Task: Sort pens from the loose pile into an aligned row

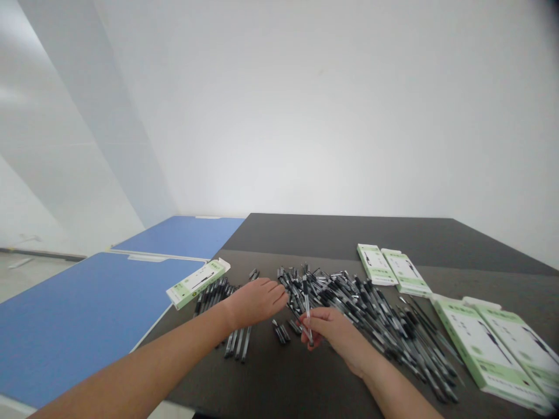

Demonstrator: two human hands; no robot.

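My right hand [325, 327] pinches a clear-barrelled pen [307, 299] near its lower end. The pen stands nearly upright, its dark end toward the pile. My left hand [258, 299] is to the left, back upward, with fingers closed together and curled; what they hold, if anything, is hidden. Beyond and right of my hands spreads a large heap of black and clear pens [364, 305]. Below my left hand, several pens [238, 343] lie side by side. A few short black caps [280, 332] rest between my hands.
A green-and-white box [198, 283] lies at the left, beside a row of pens [212, 295]. Two similar boxes [378, 265] are at the back right, and larger-looking ones [489, 349] at the near right. Blue tabletops [87, 326] adjoin the dark table [332, 233].
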